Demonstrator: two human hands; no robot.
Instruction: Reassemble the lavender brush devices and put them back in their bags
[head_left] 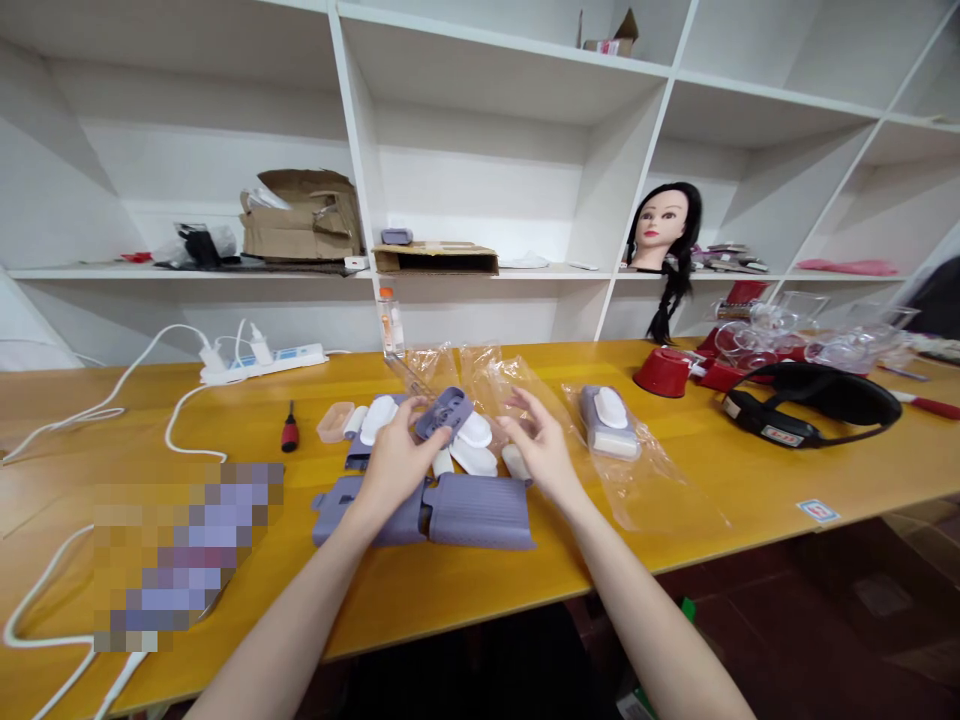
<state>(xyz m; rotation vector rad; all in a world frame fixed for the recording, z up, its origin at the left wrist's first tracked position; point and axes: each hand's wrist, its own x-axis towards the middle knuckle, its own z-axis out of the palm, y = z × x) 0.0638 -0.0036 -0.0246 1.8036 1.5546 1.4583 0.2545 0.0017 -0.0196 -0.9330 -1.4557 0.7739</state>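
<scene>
My left hand point(401, 450) grips a small purple plastic frame point(444, 413) between thumb and fingers, above the parts on the table. To its right, my right hand point(538, 440) has its fingers apart and holds nothing; a whitish rounded part point(516, 462) lies close by its thumb. Two larger purple plastic shells point(480, 508) lie side by side beneath the hands. White oval pieces point(474, 455) sit just behind these shells. Left of my left hand are another white oval piece point(377, 420) and a peach-coloured plastic tray point(336, 422).
Clear plastic bags point(495, 365) lie behind the parts. At right, a purple-and-white unit point(609, 420) rests on another bag, near a black headset point(810, 405). A screwdriver point(289, 430), a white power strip point(262, 365) and a blurred-out device point(202, 550) with cables occupy the left side.
</scene>
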